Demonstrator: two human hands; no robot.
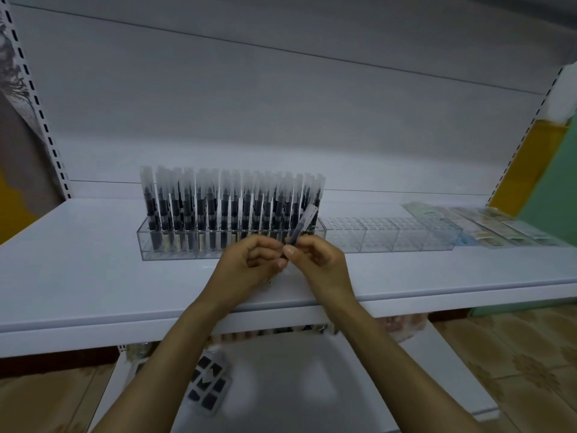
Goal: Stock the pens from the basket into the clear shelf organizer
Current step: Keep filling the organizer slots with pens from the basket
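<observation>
White shelf (93, 276) carries the clear organizer (390, 239), its left half packed with upright pens (224, 207). Just before it, left grip (249, 264) and right grip (318, 260) pinch one tilted pen (301, 226) by its lower end.

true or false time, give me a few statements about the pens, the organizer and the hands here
1. The stocked pens stand upright in the clear organizer. True.
2. The clear organizer is full end to end. False: its right section holds no pens.
3. The right hand pinches a pen. True.
4. That pen already stands in the clear organizer. False: it is tilted in the right hand, in front of it.
</observation>
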